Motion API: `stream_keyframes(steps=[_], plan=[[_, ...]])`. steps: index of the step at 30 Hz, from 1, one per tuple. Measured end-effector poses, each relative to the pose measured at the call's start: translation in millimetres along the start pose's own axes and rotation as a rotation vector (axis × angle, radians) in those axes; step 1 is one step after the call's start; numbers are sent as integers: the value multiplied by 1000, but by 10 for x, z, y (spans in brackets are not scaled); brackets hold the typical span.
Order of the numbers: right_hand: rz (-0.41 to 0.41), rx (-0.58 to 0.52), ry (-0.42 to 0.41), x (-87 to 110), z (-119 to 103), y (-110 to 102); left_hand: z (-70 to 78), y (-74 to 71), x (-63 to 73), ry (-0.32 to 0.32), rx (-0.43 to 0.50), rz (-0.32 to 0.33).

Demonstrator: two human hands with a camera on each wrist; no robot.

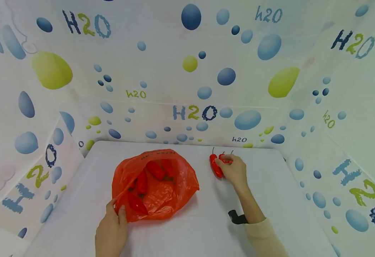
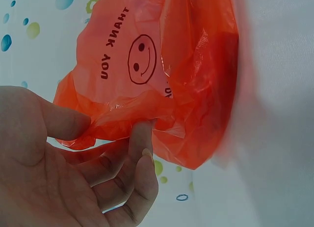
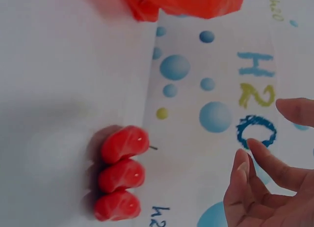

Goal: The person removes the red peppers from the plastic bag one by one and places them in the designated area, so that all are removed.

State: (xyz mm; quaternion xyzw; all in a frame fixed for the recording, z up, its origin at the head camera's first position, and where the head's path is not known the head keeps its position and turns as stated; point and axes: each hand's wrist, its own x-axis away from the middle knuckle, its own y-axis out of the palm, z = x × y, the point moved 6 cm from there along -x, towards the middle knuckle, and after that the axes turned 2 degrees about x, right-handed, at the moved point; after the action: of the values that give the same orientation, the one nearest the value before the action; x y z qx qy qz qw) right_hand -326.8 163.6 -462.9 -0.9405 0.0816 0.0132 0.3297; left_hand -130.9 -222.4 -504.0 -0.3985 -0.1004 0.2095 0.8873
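A white table bears the work, which looks to be the bagging of red peppers, at the step of reaching for the next one; a red plastic bag lies left of centre, its mouth gaping toward the person, several bagged peppers inside; the right arm comes in from the lower right in a light sleeve, a black band at the wrist, and stretches forward to the table's far side; the right hand hangs there over the loose peppers, thumb and fingertips a modest gap apart with nothing between them in the right wrist view, so the next move seems to call for lowering, closing on one pepper and carrying it across to the bag; the left hand comes up from below at the bag's near left corner, thumb and index finger pinching its rim, the other fingers bent beneath, a hold that probably ought to stay firm so the mouth does not sag; smallest are the three loose peppers, side by side in a row to the right of the bag, near the table's far edge, thin stems pointing away from the person
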Motion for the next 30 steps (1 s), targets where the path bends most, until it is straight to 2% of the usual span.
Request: stream_keyframes(steps=[8,19,24,30], plan=[[-13,-36,-92,175,-310,-24,17,-14,13,24,15,17],[11,-27,-328,382,-751,40,-6,-14,2,18,15,7],[-56,-43,-395,504,-902,159,-18,-18,8,22,17,10],[-150,-75,-415,578,-967,338,-33,-18,4,11,22,4]])
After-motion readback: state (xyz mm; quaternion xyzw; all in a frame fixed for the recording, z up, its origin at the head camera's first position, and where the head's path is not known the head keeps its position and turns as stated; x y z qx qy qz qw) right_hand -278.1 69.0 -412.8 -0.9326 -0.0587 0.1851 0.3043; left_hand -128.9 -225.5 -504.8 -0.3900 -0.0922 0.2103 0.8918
